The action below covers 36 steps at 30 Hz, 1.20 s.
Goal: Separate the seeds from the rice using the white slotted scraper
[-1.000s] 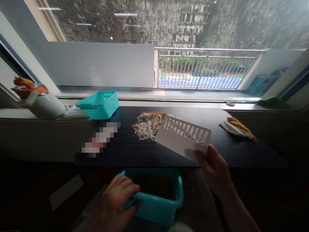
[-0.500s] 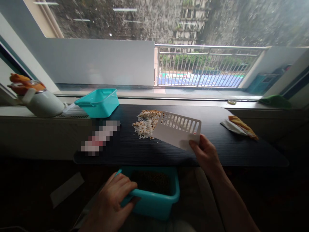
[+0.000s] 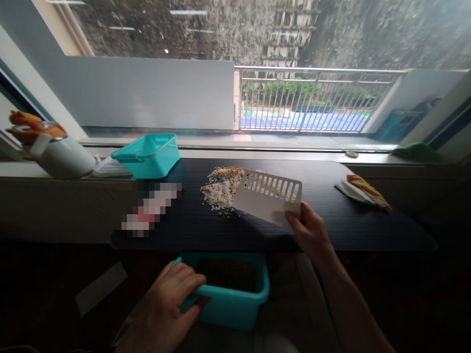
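My right hand (image 3: pixel 311 228) pinches the lower right corner of a flat white slotted plastic board (image 3: pixel 263 210), tilted above the dark table. The board's left edge is at a pile of white and tan grains (image 3: pixel 222 189), and it hides part of the pile; I cannot tell if it touches the table. My left hand (image 3: pixel 172 294) is wrapped round the left rim of a turquoise plastic tub (image 3: pixel 235 311), held below the table's front edge. Dark brown granular stuff (image 3: pixel 228 274) lies inside the tub, in shadow.
The dark table (image 3: pixel 324 235) stands against a window sill. At its back left is another turquoise tub (image 3: pixel 162 159). A blurred-out packet (image 3: pixel 150 211) lies at left, a yellow and white cloth-like item (image 3: pixel 368 191) at right. A grey-white jug (image 3: pixel 68 157) stands on the sill.
The board has shifted slightly left with my right hand. A few loose tan grains now lie in front of the pile. My left hand keeps its hold on the tub.
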### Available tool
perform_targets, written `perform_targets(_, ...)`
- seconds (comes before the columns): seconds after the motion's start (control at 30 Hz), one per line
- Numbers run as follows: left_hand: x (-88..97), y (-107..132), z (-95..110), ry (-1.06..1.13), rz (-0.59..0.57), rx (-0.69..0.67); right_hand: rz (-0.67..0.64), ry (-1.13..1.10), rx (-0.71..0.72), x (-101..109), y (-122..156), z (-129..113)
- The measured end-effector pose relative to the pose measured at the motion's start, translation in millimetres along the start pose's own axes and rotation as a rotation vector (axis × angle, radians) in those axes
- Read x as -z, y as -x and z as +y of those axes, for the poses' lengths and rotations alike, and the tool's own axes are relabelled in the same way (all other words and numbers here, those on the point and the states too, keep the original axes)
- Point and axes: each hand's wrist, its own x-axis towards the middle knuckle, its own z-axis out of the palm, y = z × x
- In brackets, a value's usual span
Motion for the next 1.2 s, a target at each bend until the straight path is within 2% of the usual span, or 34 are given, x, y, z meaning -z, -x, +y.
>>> perform_targets(0.27,6.1,7,-7,-0.025,-0.007,0.014,-0.044,-0.035,0.054,-4,10,-5)
perform_targets(0.47,16.9,7,-5,-0.027,-0.011,0.068,-0.072,-0.037,0.106,-16,16,-2)
perform_targets(0.63,19.1,6,-2,-0.027,-0.017,0.113,-0.159,-0.025,0.130,-39,10,2)
perform_targets(0.83,23.1,7,-5,0.002,0.002,0.124,-0.287,0.018,0.180,-76,-10,-7)
perform_targets(0.93,28.5,10,-10,0.034,-0.008,0.146,-0.358,0.009,0.213,-86,-17,-9)
perform_targets(1.07,35.0,16,-19,0.053,-0.009,0.197,-0.487,-0.015,0.224,-84,-21,-6)
perform_targets(1.2,41.9,24,-27,0.022,-0.025,0.232,-0.623,-0.077,0.174,-70,-19,-6)
